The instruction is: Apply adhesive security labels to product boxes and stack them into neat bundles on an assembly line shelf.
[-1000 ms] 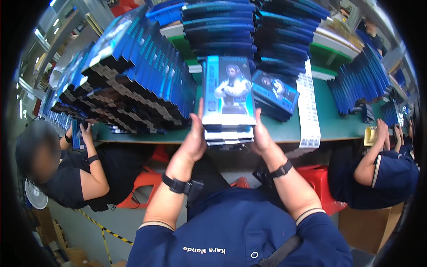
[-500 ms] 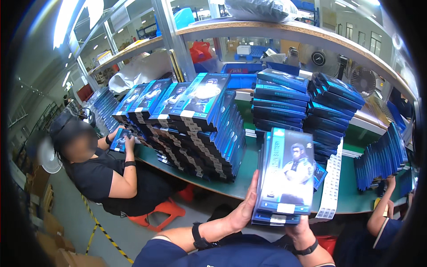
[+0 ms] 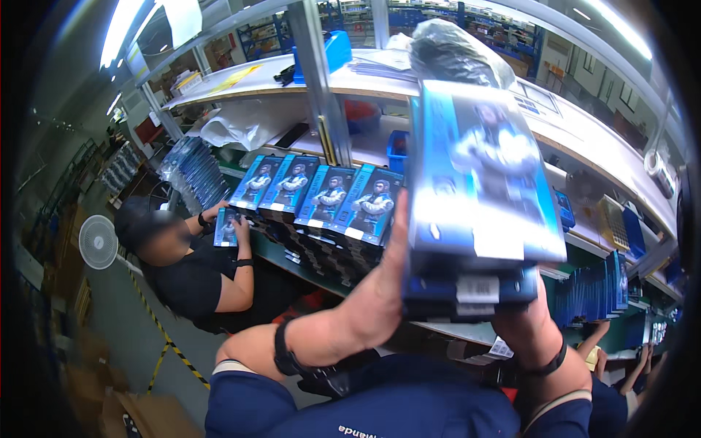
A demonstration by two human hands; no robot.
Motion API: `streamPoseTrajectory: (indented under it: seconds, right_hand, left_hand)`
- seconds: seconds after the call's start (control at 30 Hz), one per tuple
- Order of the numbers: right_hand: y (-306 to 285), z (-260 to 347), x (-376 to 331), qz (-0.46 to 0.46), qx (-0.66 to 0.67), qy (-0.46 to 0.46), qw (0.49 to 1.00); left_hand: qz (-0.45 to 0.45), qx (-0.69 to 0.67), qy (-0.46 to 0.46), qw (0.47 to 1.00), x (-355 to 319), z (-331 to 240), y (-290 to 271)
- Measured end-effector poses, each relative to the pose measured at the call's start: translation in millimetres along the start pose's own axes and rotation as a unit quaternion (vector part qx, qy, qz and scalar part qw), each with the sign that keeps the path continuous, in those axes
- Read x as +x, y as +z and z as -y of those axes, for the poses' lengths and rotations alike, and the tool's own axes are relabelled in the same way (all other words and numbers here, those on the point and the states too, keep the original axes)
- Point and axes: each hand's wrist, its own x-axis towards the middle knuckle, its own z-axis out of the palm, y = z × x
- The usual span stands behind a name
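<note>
Right of centre, the left hand (image 3: pixel 380 292) and right hand (image 3: pixel 533 328) clamp a stack of blue boxes (image 3: pixel 475 212) from both sides (keeping it squared), raised above the green surface (image 3: pixel 299 259).

So there's a stack of boxes (image 3: pixel 475 219), flat blue ones with a figure in pale clothes printed on the top face. It's lifted up close to the camera, tilted, the top face a bit blurry. Dark blue box edges with white labels show along the stack's lower side.
</note>
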Motion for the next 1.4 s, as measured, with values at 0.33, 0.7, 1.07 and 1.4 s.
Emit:
streamPoseTrajectory:
  seconds: [0.33, 0.7, 1.07, 1.4]
  right_hand:
    - [185.9, 24.2, 199.5, 0.105, 0.244, 0.124, 0.956]
    - [308.3, -39.5, 393.1, 0.114, 0.269, 0.063, 0.954]
    - [318.7, -50.4, 505.1, 0.054, 0.209, 0.052, 0.975]
    - [310.9, -76.4, 599.4, -0.015, 0.138, 0.049, 0.989]
  left_hand:
    - [-0.105, -0.067, 0.158, 0.980, -37.1, -150.3, -158.6]
    - [-0.088, -0.003, 0.108, 0.990, 12.2, -298.0, -343.3]
    - [-0.075, 0.040, 0.090, 0.992, 67.7, -353.1, -398.9]
    - [-0.162, 0.087, 0.096, 0.978, 113.0, -373.8, -437.7]
